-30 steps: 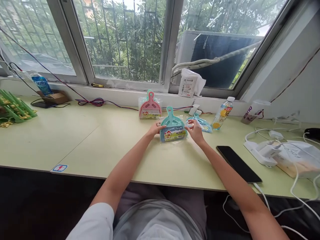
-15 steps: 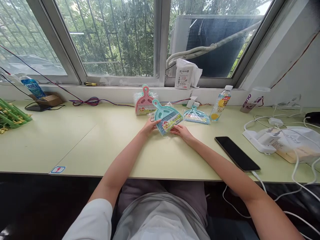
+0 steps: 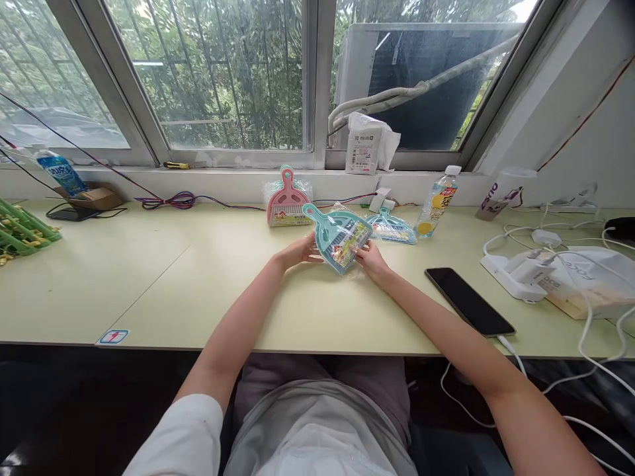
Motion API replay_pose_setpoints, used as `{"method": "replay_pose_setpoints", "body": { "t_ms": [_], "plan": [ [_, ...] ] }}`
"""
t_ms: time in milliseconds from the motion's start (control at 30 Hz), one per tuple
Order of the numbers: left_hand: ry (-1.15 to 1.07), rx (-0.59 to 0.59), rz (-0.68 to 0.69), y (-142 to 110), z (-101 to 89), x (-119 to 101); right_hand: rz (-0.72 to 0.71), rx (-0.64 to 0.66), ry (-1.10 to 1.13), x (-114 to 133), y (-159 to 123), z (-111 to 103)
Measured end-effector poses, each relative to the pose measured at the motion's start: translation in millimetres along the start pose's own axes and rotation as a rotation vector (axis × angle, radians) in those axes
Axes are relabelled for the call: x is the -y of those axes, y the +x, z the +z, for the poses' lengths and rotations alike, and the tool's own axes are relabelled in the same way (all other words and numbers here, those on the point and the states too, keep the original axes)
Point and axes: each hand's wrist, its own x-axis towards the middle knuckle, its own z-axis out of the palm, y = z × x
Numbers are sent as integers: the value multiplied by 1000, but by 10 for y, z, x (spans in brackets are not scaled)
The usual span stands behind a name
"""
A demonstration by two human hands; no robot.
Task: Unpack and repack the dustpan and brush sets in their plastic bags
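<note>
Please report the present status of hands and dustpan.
Right hand grips teal dustpan set. Left hand open at its left edge, contact unclear. Dustpan tilted, wrapped; pink set behind.

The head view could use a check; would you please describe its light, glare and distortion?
Head view: daylight enters through the windows; head view: glints mark the wrapped dustpan set, whose label has unreadable small print; head view: window frames lean outward towards the sides, probably wide-angle distortion.
</note>
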Motion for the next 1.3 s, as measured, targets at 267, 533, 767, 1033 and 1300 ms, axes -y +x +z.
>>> {"method": "replay_pose_setpoints", "body": {
  "t_ms": [267, 533, 767, 1033, 1300],
  "plan": [
    [-106, -533, 37, 202, -168, 39, 37, 72, -6, 168, 22, -40],
    [211, -889, 232, 138, -114, -82, 30, 150, -21, 340, -19, -136],
    [626, -729, 380, 25, -144, -130, 70, 341, -161, 372, -107, -177],
    [270, -880, 405, 96, -281, -117, 52, 358, -175, 412, -79, -232],
    [426, -1909, 276, -390, -752, -328, -58, 63, 32, 313, 123, -359]
  ]
}}
